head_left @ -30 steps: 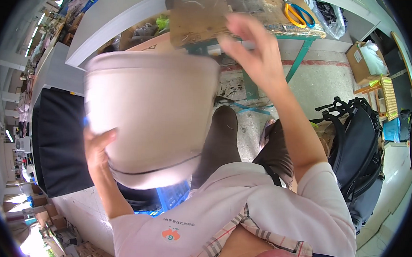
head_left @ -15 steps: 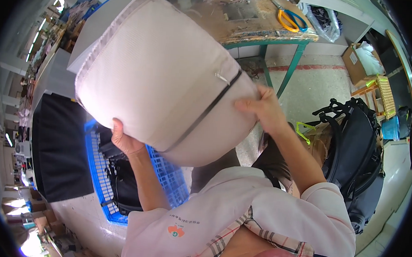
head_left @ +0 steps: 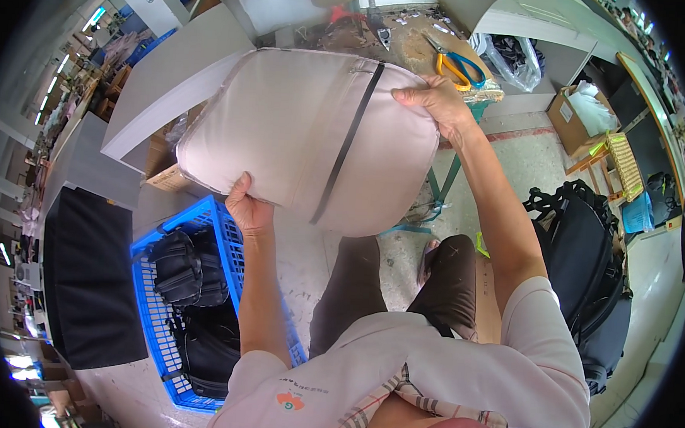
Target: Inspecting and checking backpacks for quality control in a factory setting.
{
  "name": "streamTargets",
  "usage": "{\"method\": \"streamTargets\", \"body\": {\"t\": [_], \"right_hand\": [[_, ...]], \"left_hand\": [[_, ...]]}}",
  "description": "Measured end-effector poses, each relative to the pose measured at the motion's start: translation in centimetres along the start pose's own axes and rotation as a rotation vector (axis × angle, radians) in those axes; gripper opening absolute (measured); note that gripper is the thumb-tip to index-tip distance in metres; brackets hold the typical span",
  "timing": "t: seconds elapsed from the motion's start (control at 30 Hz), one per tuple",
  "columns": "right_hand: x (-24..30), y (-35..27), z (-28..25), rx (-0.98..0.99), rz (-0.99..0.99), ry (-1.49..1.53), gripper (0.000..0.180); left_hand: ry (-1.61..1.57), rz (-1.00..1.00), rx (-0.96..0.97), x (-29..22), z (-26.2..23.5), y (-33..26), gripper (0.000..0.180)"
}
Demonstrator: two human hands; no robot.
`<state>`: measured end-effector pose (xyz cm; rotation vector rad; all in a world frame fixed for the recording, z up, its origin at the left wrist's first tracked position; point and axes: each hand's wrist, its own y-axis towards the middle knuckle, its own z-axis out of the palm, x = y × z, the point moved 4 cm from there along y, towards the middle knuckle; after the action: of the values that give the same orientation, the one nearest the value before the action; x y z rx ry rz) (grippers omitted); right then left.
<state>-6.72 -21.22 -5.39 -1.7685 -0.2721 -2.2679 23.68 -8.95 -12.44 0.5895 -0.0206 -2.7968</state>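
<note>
Between my two hands is a large pale fabric panel (head_left: 285, 126) with rounded corners, a bound edge and a dark strap or strip (head_left: 352, 137) running across it. A small metallic-looking zip pull seems to lie near the strip's upper end. My left hand (head_left: 247, 207) grips the panel's lower left edge, thumb on top and fingers underneath, out of sight. At the upper right corner my right hand (head_left: 439, 104) pinches the panel, its thumb lying on the front face. The panel is tilted over the near edge of the worktable.
On the worn worktable (head_left: 414, 33) lie scissors with orange and blue handles (head_left: 460, 71). A blue plastic basket (head_left: 151, 320) with black bags stands at the lower left. Black backpacks (head_left: 580, 257) lean at the right, near a cardboard box (head_left: 576, 122) and a small wooden stool (head_left: 622, 167).
The panel has moved away from my body toward the worktable and turned flatter. Both my hands have gone along with it, keeping their hold.
</note>
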Motion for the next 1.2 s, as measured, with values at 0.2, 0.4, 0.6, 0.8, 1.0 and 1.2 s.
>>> {"method": "streamTargets", "body": {"t": [0.2,0.4,0.6,0.8,1.0,1.2], "right_hand": [[0.4,2.3,-1.1,0.005,-0.005,-0.073,0.033],[1.3,2.7,-1.8,0.020,0.022,-0.081,0.037],[1.1,2.3,-2.8,-0.004,0.015,-0.104,0.028],[1.0,0.3,-3.6,-0.016,0.009,-0.079,0.028],[1.5,-0.9,-4.1,-0.037,0.011,-0.096,0.030],[1.8,-0.9,-4.4,-0.039,0.015,-0.095,0.031]], "left_hand": [[-0.004,-0.002,-0.055,1.2,0.3,0.5,0.043],[0.040,0.018,-0.023,2.2,1.3,0.2,0.045],[0.012,-0.026,-0.045,3.2,0.9,0.2,0.050],[-0.005,-0.040,-0.079,4.8,-0.4,-0.5,0.051],[0.002,-0.049,-0.112,6.2,-1.5,-0.5,0.051],[-0.039,-0.055,-0.097,7.0,-1.4,-0.5,0.054]]}}
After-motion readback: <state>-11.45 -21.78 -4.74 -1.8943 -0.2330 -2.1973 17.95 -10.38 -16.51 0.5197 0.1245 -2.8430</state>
